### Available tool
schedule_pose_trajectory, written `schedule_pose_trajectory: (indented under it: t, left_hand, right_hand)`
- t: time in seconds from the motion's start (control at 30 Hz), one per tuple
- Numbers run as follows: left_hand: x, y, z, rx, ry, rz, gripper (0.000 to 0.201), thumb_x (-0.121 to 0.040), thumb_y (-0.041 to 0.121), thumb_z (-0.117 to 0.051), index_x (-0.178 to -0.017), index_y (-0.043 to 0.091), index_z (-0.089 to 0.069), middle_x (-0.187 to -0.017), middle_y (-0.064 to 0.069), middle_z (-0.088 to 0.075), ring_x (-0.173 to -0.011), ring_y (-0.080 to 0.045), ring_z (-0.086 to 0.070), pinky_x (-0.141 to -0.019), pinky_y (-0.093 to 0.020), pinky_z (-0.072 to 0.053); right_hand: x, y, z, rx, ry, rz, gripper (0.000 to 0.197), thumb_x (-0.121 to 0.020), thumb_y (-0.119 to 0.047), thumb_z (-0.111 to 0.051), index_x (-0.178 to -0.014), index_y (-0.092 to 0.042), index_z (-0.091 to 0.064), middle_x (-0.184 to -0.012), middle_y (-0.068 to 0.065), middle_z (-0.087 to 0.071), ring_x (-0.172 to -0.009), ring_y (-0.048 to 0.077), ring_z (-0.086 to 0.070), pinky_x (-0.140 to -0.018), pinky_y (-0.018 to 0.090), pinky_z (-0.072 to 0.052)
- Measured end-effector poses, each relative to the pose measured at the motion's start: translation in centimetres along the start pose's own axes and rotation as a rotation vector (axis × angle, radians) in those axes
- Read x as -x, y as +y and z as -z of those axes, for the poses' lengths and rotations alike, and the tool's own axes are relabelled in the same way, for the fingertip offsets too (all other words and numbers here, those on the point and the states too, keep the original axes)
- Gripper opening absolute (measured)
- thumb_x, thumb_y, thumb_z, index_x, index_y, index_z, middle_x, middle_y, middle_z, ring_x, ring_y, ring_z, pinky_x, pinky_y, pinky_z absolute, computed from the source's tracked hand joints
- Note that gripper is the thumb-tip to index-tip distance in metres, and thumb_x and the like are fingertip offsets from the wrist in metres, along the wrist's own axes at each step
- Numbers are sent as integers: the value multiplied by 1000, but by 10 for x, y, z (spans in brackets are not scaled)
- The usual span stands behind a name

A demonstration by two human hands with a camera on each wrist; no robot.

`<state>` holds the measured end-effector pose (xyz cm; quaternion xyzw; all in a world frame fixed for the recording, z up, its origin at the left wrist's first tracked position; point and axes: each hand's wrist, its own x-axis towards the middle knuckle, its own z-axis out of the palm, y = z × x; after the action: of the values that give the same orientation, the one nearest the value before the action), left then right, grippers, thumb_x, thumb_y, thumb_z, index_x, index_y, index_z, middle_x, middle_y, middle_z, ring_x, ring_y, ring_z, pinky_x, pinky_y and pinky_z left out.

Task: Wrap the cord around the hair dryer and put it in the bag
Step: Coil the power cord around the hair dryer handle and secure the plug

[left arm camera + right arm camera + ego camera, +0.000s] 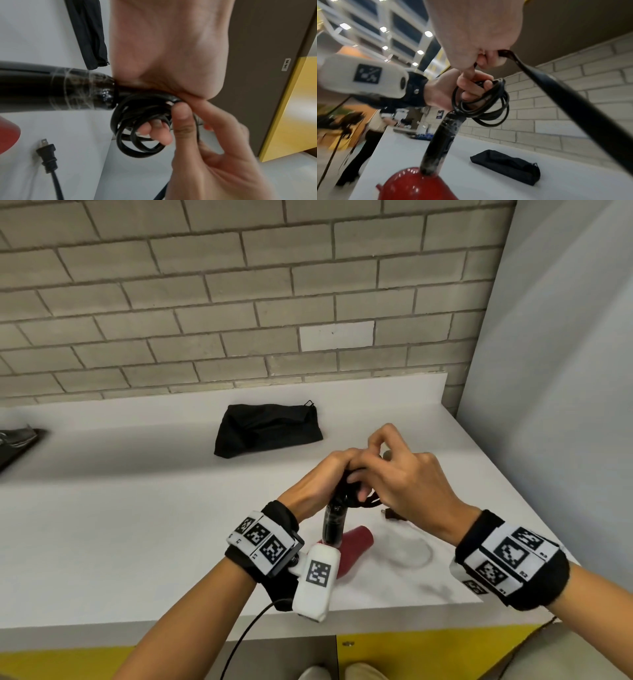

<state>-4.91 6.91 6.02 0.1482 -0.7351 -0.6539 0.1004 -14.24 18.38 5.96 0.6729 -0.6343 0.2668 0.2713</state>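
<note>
- From the head view we see the left hand (pixel 318 479) wrapped round the end of the black handle of the red-bodied hair dryer (pixel 349 549), whose red body rests on the white counter (pixel 137 508) near its front edge.
- The right hand (pixel 404 477) meets the left at the handle end, fingers curled, pinching a strand of the black rubber cord (pixel 366 499).
- The left wrist view shows what the head view hides: several loops of the cord (pixel 137 128) gathered at the handle's end, with left fingertips (pixel 154 129) poking through the coil, and clear tape wound round the handle.
- That view also shows the black two-pronged plug (pixel 47 150) lying loose on the counter, beside the red body.
- The right wrist view shows the right hand's (pixel 479 40) fingers closed on a taut length of the cord (pixel 565 92) running toward the camera, and the coil hanging off the left hand (pixel 453 92).
- The black fabric drawstring bag (pixel 267 429) lies flat further back on the counter, well apart from the dryer.
- A small white label (pixel 286 64) on a grey panel carries writing; we cannot read it surely.
- Both wristbands (pixel 263 542) bear square black-and-white coded markers.
</note>
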Motion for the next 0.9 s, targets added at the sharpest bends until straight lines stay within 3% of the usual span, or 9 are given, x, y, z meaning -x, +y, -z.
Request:
schedule_pose_trajectory:
  t: [0.13, 0.23, 0.33, 0.4, 0.5, 0.63, 0.73, 0.83, 0.9]
  left_hand:
    - [0, -6, -1, -110, 37, 9, 59, -91, 65, -34, -57, 17, -42, -45, 1, -30, -46, -14, -34, -59, -29, -33]
    - [3, -4, 2, -151, 29, -43, 55, -91, 57, -44, -59, 13, -44, -42, 6, -29, -43, -13, -28, -51, -25, -28]
    - [9, 0, 18, -135, 52, -58, 50, -88, 46, -56, -60, 6, -44, -40, 8, -25, -42, -15, -21, -49, -28, -22]
    - [14, -3, 32, -123, 67, -63, 49, -84, 45, -60, -57, 8, -42, -41, 7, -23, -43, -15, -17, -50, -31, -20]
    - [20, -9, 44, -149, 59, -57, 53, -80, 45, -63, -60, 1, -42, -45, 8, -24, -43, -13, -19, -49, -28, -22]
    - [25, -12, 62, -150, 90, -36, 48, -80, 46, -63, -48, 19, -40, -42, 9, -25, -41, -12, -18, -51, -30, -21]
    - [25, -17, 75, -128, 187, -13, 51, -73, 59, -67, -49, 19, -46, -35, 3, -33, -39, -14, -24, -52, -27, -29]
    - [21, -20, 80, -89, 248, -4, 49, -75, 56, -62, -50, 17, -46, -32, 0, -34, -36, -14, -29, -60, -27, -37]
    - [20, -20, 80, -69, 279, 15, 50, -77, 56, -60, -51, 15, -45, -31, 1, -31, -37, -15, -30, -74, -28, -44]
  right_hand:
    - [-8, 19, 5, -159, 19, -220, 45, -73, -50, -67, -91, -11, -55, -92, 0, -47, -51, 16, -44, -44, 21, -38]
    - [-2, 39, 7, -286, -79, -137, 41, -78, -53, -62, -88, -13, -60, -83, -9, -51, -63, 10, -49, -55, 28, -46]
    - [6, 70, 17, -389, -62, -192, 53, -82, -59, -52, -68, -9, -65, -56, -16, -55, -49, 2, -46, -52, 12, -39]
    - [15, 90, 31, -395, -12, -255, 64, -82, -66, -44, -60, -9, -62, -56, -23, -55, -43, -1, -40, -48, 5, -31]
    - [30, 113, 43, -325, -60, -226, 58, -85, -67, -38, -62, -20, -63, -61, -34, -54, -46, -7, -42, -50, 2, -30]
    - [49, 135, 56, -241, -17, -328, 57, -80, -76, -33, -68, -25, -54, -59, -27, -52, -47, 1, -40, -49, 10, -31]
    - [62, 136, 63, -156, -26, -347, 54, -80, -78, -31, -76, -30, -55, -61, -22, -56, -55, 1, -45, -51, 18, -33]
    - [71, 125, 57, -52, -79, -250, 49, -91, -61, -34, -94, -29, -71, -72, -12, -72, -70, 9, -59, -50, 21, -39]
    - [78, 120, 48, 117, -159, -138, 36, -94, -46, -41, -111, -31, -68, -68, -3, -68, -52, 16, -59, -38, 29, -40]
